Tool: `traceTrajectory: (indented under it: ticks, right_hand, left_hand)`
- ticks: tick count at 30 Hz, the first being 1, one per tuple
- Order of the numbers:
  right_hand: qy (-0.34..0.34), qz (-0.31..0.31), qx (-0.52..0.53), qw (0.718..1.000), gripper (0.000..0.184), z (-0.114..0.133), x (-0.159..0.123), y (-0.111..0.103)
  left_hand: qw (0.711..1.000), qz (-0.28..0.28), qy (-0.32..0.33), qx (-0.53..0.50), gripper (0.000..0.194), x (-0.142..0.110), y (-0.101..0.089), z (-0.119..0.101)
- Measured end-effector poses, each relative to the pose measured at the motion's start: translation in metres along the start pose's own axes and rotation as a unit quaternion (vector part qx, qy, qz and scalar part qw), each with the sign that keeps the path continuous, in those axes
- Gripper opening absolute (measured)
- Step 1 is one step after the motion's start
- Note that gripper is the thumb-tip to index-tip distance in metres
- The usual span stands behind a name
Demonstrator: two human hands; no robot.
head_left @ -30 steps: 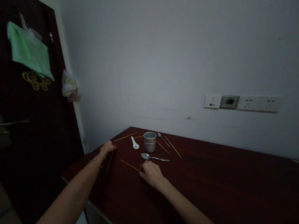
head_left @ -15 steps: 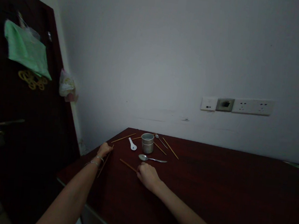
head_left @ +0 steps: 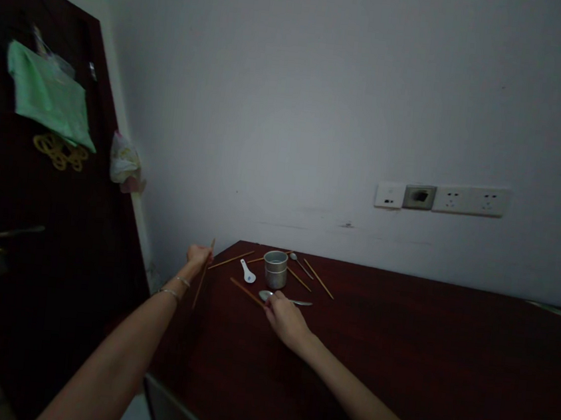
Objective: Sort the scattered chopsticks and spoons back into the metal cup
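My left hand [head_left: 199,255] is closed around a wooden chopstick [head_left: 200,284], which slants upright near the table's left edge. A second chopstick [head_left: 246,291] is gripped by my right hand [head_left: 285,314] and points up and to the left. Just behind my right fingers lies a metal spoon [head_left: 301,303], partly covered by them. Beyond it stands a metal cup [head_left: 275,273]. A white soup spoon [head_left: 248,273] lies left of the cup, between my two hands.
Several more chopsticks [head_left: 319,279] lie around the cup, along with a small long-handled spoon [head_left: 301,264]. The dark red table [head_left: 395,356] meets a pale wall with sockets [head_left: 469,200]. At left is a dark door [head_left: 48,226] with a green cloth [head_left: 49,92] hanging on it.
My left hand has risen and moved away from me, lifting its chopstick more upright. My right hand has shifted slightly forward and right with its chopstick, now overlapping the metal spoon.
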State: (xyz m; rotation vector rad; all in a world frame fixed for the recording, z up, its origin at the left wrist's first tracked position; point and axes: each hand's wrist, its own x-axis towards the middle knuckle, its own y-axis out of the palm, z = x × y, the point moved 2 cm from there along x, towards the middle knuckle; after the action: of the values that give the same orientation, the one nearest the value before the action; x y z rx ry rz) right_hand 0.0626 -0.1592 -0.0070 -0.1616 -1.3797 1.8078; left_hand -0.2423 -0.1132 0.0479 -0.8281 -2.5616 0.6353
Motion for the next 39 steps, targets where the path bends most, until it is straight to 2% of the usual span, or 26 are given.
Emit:
traceTrajectory:
  ticks: [4, 7, 9, 10, 12, 15, 17, 19, 22, 25, 30, 33, 39]
  right_hand:
    - [0.013, -0.091, 0.124, 0.988, 0.014, -0.016, 0.01, -0.023]
    - [0.072, -0.115, 0.29, 0.947, 0.012, -0.034, 0.015, -0.046]
    - [0.108, -0.135, 0.398, 0.901, 0.008, -0.047, 0.014, -0.064]
    - [0.121, -0.146, 0.441, 0.877, 0.007, -0.053, 0.012, -0.074]
    - [0.141, -0.168, 0.506, 0.834, 0.007, -0.067, 0.007, -0.093]
    - [0.171, -0.196, 0.575, 0.775, 0.01, -0.084, -0.005, -0.116]
    - [0.188, -0.213, 0.604, 0.745, 0.008, -0.092, -0.014, -0.126]
    - [0.203, -0.225, 0.618, 0.726, 0.007, -0.099, -0.022, -0.133]
    - [0.224, -0.238, 0.615, 0.718, 0.006, -0.108, -0.033, -0.136]
    - [0.24, -0.247, 0.61, 0.713, 0.007, -0.119, -0.043, -0.134]
    - [0.26, -0.245, 0.602, 0.714, 0.011, -0.134, -0.053, -0.124]
    - [0.262, -0.228, 0.597, 0.723, 0.012, -0.14, -0.055, -0.114]
    - [0.288, -0.218, 0.588, 0.724, 0.012, -0.15, -0.055, -0.099]
  left_hand:
    - [0.987, -0.017, 0.042, -0.153, 0.011, 0.011, -0.005, -0.07]
    - [0.965, -0.006, 0.081, -0.249, 0.012, 0.002, -0.004, -0.125]
    - [0.904, 0.04, 0.111, -0.41, 0.009, -0.015, 0.001, -0.159]
    - [0.882, 0.068, 0.124, -0.45, 0.008, -0.026, 0.005, -0.174]
    - [0.856, 0.132, 0.141, -0.479, 0.008, -0.052, 0.018, -0.199]
    - [0.834, 0.234, 0.14, -0.479, 0.01, -0.094, 0.046, -0.222]
    - [0.819, 0.294, 0.131, -0.476, 0.011, -0.121, 0.069, -0.229]
    - [0.801, 0.346, 0.116, -0.475, 0.011, -0.146, 0.093, -0.231]
    - [0.784, 0.4, 0.093, -0.465, 0.013, -0.179, 0.128, -0.228]
    - [0.785, 0.424, 0.068, -0.447, 0.019, -0.203, 0.156, -0.222]
    - [0.778, 0.437, 0.04, -0.449, 0.019, -0.221, 0.188, -0.207]
    - [0.77, 0.445, 0.025, -0.457, 0.015, -0.226, 0.201, -0.199]
    - [0.756, 0.47, 0.015, -0.456, 0.007, -0.229, 0.224, -0.189]
